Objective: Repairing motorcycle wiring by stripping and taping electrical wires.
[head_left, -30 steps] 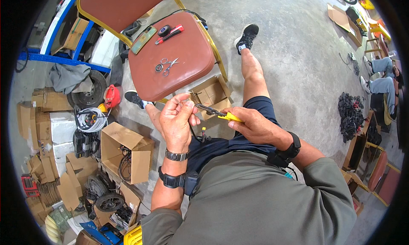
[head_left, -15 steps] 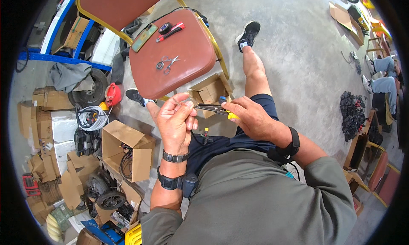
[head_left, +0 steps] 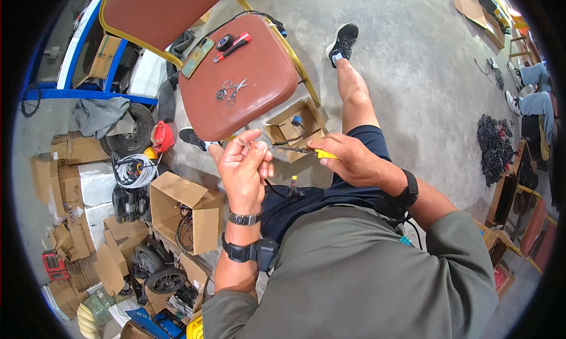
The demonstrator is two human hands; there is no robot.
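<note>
My left hand (head_left: 243,169) pinches a thin black cable (head_left: 269,186), its fingertips closed near the far edge of my lap. My right hand (head_left: 355,161) is wrapped round pliers with yellow handles (head_left: 325,154). Their slim jaws reach left to the fingertips of my left hand; whether they grip the cable is too small to tell. One length of cable rises to a blue connector (head_left: 296,121) over an open cardboard box (head_left: 311,112). Another cable end with a yellow tip (head_left: 293,178) sticks up above my dark shorts.
A brown padded chair (head_left: 259,103) stands ahead, bearing scissors (head_left: 237,91), a red utility knife (head_left: 233,48), a roll of black tape (head_left: 224,42) and a flat greenish case (head_left: 198,57). Cardboard boxes (head_left: 203,221) crowd the left. Black cables (head_left: 494,147) lie heaped at right.
The blue connector has swung away from my right fingers and now hangs over the box. Both hands keep nearly the same place, the pliers still between them.
</note>
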